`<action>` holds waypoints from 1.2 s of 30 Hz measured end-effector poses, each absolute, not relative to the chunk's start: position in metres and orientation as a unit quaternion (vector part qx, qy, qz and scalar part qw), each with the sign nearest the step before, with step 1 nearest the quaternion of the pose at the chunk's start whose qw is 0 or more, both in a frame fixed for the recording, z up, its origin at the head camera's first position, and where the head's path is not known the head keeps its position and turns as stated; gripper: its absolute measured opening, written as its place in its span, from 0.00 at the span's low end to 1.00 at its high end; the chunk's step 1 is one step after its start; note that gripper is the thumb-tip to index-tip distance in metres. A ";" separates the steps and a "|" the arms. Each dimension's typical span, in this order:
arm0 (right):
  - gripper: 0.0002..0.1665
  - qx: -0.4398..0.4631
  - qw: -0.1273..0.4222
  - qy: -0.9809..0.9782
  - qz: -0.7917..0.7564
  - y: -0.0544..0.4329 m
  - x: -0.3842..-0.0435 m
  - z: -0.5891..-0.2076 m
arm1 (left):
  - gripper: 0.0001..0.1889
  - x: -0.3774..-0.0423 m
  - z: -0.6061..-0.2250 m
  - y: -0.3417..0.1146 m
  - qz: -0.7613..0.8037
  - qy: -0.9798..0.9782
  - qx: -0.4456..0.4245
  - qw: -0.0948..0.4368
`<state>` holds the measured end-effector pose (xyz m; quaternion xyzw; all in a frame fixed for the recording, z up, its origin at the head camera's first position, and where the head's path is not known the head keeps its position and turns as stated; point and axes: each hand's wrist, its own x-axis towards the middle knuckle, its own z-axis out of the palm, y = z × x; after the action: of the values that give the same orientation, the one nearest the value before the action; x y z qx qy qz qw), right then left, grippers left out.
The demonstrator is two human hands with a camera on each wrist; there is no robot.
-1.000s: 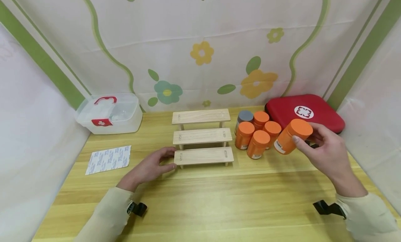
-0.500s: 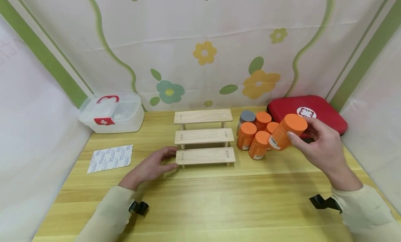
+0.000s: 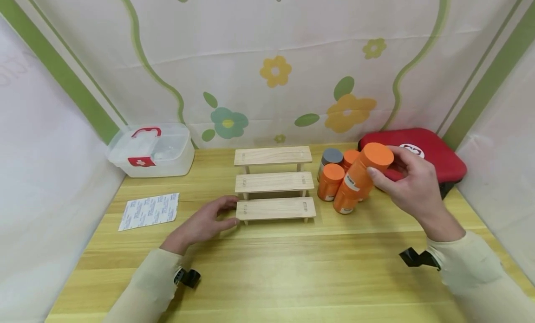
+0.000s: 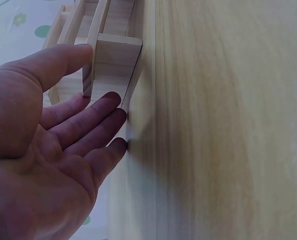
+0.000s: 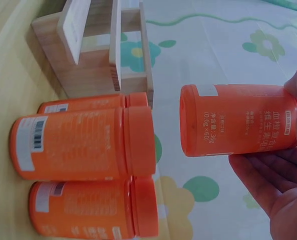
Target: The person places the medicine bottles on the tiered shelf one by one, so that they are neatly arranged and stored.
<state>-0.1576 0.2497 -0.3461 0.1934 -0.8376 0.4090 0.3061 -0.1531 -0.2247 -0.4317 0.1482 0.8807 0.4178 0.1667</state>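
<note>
My right hand [image 3: 411, 184] grips an orange vitamin bottle [image 3: 360, 172] near its orange cap, tilted and raised above the other bottles. In the right wrist view, printed Chinese text shows on the held bottle [image 5: 233, 120]. Below it stand a front orange bottle [image 3: 346, 203], another at its left [image 3: 332, 177] and a grey-capped bottle [image 3: 332, 156]; more orange ones behind are partly hidden. My left hand [image 3: 205, 225] rests at the left end of a three-step wooden rack [image 3: 276, 208]. Its thumb and index fingertips touch the lowest step's end; its other fingers [image 4: 108, 107] extend loosely.
A clear box [image 3: 173, 163] with a red handle stands at the back left. In front of it lies a white sheet [image 3: 149, 211] with blue print. A red first-aid case [image 3: 453, 165] lies at the back right, behind my right hand. A patterned curtain [image 3: 217, 44] closes off the back.
My right hand has carried the orange bottle leftward and slightly upward, so that it now overlaps the standing bottles in the head view. My left hand has stayed at the rack.
</note>
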 end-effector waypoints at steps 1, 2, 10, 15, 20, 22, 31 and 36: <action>0.31 0.196 0.305 -0.837 0.409 0.248 -0.159 -0.345 | 0.35 -0.153 -0.432 -0.225 0.417 0.881 0.148 0.166; 0.31 0.199 0.305 -0.837 0.409 0.246 -0.161 -0.344 | 0.35 -0.153 -0.432 -0.225 0.416 0.881 0.148 0.166; 0.29 0.219 0.303 -0.825 0.424 0.230 -0.175 -0.340 | 0.34 -0.153 -0.432 -0.224 0.415 0.883 0.144 0.168; 0.28 0.217 0.286 -0.820 0.445 0.220 -0.182 -0.338 | 0.33 -0.152 -0.431 -0.223 0.418 0.882 0.141 0.169; 0.27 0.222 0.276 -0.819 0.451 0.210 -0.188 -0.336 | 0.33 -0.152 -0.430 -0.223 0.418 0.882 0.141 0.169; 0.26 0.227 0.276 -0.818 0.451 0.207 -0.190 -0.336 | 0.33 -0.153 -0.430 -0.223 0.418 0.881 0.141 0.169; 0.24 0.237 0.274 -0.806 0.467 0.191 -0.202 -0.334 | 0.34 -0.154 -0.430 -0.222 0.412 0.884 0.140 0.170; 0.24 0.237 0.270 -0.805 0.471 0.182 -0.209 -0.335 | 0.34 -0.154 -0.430 -0.222 0.413 0.884 0.140 0.169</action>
<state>-0.2087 0.1823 -0.3348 0.2373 -0.8054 0.4711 0.2704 -0.1541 -0.2222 -0.4298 0.1403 0.8837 0.4131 0.1695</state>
